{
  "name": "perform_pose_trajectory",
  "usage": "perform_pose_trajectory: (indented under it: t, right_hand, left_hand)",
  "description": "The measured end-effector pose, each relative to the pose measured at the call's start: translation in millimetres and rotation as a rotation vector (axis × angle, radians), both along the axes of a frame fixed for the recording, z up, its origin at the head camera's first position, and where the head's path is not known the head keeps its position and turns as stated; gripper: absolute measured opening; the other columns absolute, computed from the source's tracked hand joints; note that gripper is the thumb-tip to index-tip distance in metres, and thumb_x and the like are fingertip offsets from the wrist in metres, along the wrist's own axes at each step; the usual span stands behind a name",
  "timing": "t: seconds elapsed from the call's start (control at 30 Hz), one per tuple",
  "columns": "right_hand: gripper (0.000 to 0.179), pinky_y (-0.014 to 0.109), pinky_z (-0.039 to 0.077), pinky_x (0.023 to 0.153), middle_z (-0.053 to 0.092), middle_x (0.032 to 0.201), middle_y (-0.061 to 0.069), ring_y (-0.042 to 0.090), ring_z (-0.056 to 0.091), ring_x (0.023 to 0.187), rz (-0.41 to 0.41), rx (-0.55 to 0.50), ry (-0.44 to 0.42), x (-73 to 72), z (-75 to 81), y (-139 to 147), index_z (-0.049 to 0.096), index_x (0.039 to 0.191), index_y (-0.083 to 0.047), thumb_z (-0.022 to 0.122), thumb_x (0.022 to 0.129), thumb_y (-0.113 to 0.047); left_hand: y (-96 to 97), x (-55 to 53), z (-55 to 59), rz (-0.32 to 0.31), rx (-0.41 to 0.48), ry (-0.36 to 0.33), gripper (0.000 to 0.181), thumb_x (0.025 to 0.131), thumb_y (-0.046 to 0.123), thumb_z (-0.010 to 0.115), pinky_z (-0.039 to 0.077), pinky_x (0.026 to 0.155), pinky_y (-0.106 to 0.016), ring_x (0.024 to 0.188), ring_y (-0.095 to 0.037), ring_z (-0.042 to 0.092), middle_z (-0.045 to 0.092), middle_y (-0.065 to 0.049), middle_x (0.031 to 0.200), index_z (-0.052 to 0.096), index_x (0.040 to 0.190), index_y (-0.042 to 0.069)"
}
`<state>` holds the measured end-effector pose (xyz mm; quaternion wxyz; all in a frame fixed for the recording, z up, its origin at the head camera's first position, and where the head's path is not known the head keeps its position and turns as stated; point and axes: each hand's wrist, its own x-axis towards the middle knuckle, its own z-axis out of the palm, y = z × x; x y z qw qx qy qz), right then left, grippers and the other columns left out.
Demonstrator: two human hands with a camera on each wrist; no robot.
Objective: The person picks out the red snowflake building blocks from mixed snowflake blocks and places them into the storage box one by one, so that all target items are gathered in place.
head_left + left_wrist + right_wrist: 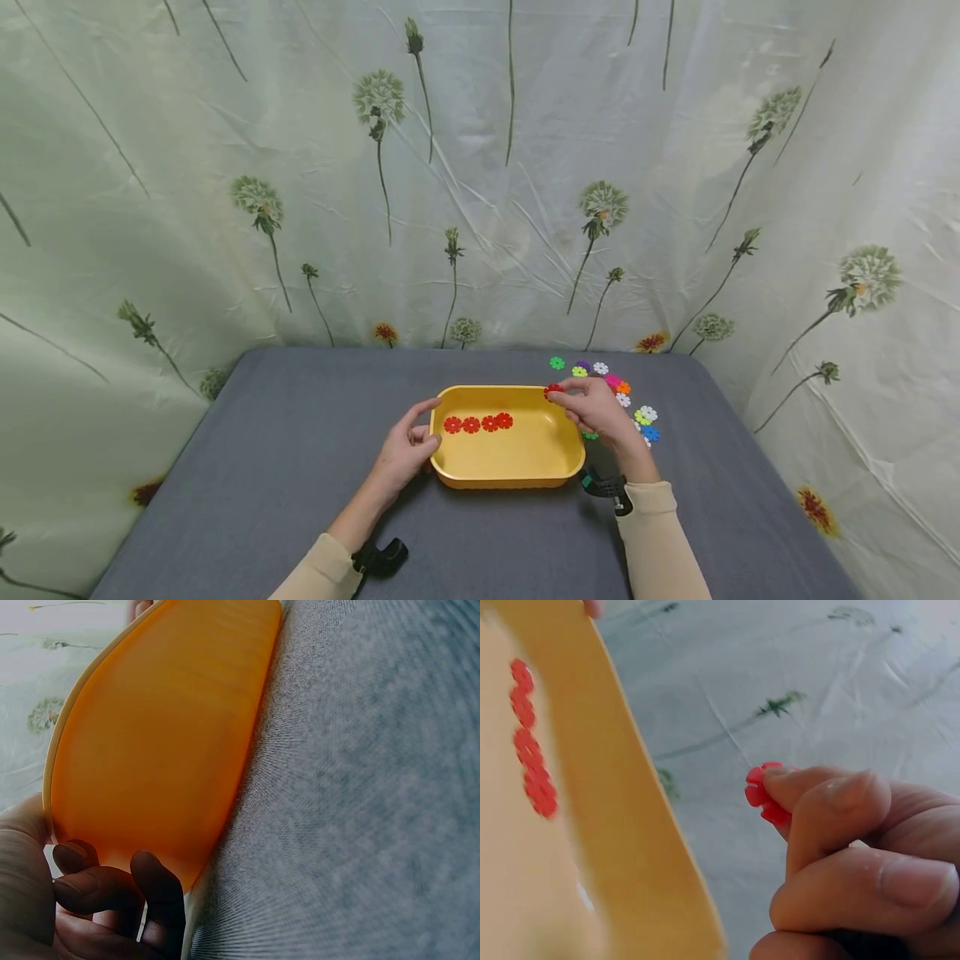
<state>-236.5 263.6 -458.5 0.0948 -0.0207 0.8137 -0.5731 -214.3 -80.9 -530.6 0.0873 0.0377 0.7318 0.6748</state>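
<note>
A yellow plastic tray (502, 460) sits on the grey table in front of me. My left hand (402, 454) grips its left end, with the thumb at the rim and the other fingers curled against the outer wall (161, 735) in the left wrist view. Inside the tray, several red flower-shaped plastic discs (471, 425) form a row toward the left. Over the tray's far right corner, my right hand (600, 410) pinches another red flower disc (759, 796) between thumb and finger. That disc is apart from the row in the tray.
Loose flower discs in mixed colours (623, 400) lie on the table beyond and right of the tray, partly hidden by my right hand. A grey cloth (300, 467) covers the table. Behind it hangs a pale curtain (480, 192) printed with dandelions.
</note>
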Motion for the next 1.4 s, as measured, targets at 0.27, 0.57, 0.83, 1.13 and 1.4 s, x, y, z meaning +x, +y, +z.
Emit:
perform_pose_trajectory:
  t: [0.27, 0.57, 0.83, 1.13, 1.4]
  right_hand:
    - [0.026, 0.021, 0.031, 0.043, 0.050, 0.055, -0.003, 0.009, 0.036, 0.043, -0.020, -0.058, -0.058, -8.8, -10.6, -41, 0.072, 0.111, 0.003, 0.074, 0.099, -0.020]
    - [0.021, 0.021, 0.032, 0.044, 0.052, 0.055, -0.001, 0.008, 0.039, 0.042, -0.066, 0.052, -0.085, -13.5, -37.0, -61, 0.069, 0.105, 0.002, 0.075, 0.098, -0.018]
    - [0.013, 0.019, 0.032, 0.043, 0.050, 0.052, -0.001, 0.007, 0.039, 0.040, -0.119, 0.171, -0.095, -12.6, -41.0, -66, 0.070, 0.089, 0.000, 0.076, 0.093, -0.010]
    - [0.016, 0.017, 0.033, 0.043, 0.052, 0.052, -0.001, 0.007, 0.041, 0.041, -0.114, 0.280, -0.117, -10.9, -41.9, -69, 0.070, 0.081, -0.002, 0.076, 0.094, -0.009]
    - [0.023, 0.019, 0.033, 0.042, 0.052, 0.049, -0.002, 0.008, 0.042, 0.039, -0.065, 0.409, -0.064, -8.1, -40.9, -71, 0.065, 0.073, -0.006, 0.075, 0.094, -0.011]
  left_hand:
    - [0.2, 0.4, -0.2, 0.010, -0.004, 0.003, 0.063, 0.094, 0.003, 0.069, 0.042, 0.051, -0.026, 0.057, -0.019, 0.048, 0.055, -0.001, 0.070, 0.054, 0.152, 0.022]
    - [-0.3, 0.8, -1.8, -0.004, 0.013, 0.010, 0.064, 0.093, 0.001, 0.069, 0.045, 0.051, -0.027, 0.056, -0.018, 0.050, 0.054, 0.000, 0.069, 0.054, 0.152, 0.021]
    - [-0.2, 0.0, -0.6, 0.000, 0.011, 0.009, 0.064, 0.093, 0.001, 0.069, 0.046, 0.051, -0.028, 0.056, -0.019, 0.050, 0.054, 0.000, 0.069, 0.054, 0.152, 0.021]
    - [-0.3, -0.2, -0.8, 0.005, -0.001, 0.005, 0.063, 0.093, 0.002, 0.069, 0.045, 0.052, -0.027, 0.058, -0.019, 0.050, 0.054, 0.000, 0.070, 0.055, 0.152, 0.023]
    - [-0.7, 0.5, 0.0, -0.006, 0.011, 0.013, 0.063, 0.094, 0.001, 0.068, 0.045, 0.051, -0.027, 0.056, -0.017, 0.048, 0.054, 0.000, 0.068, 0.054, 0.152, 0.021]
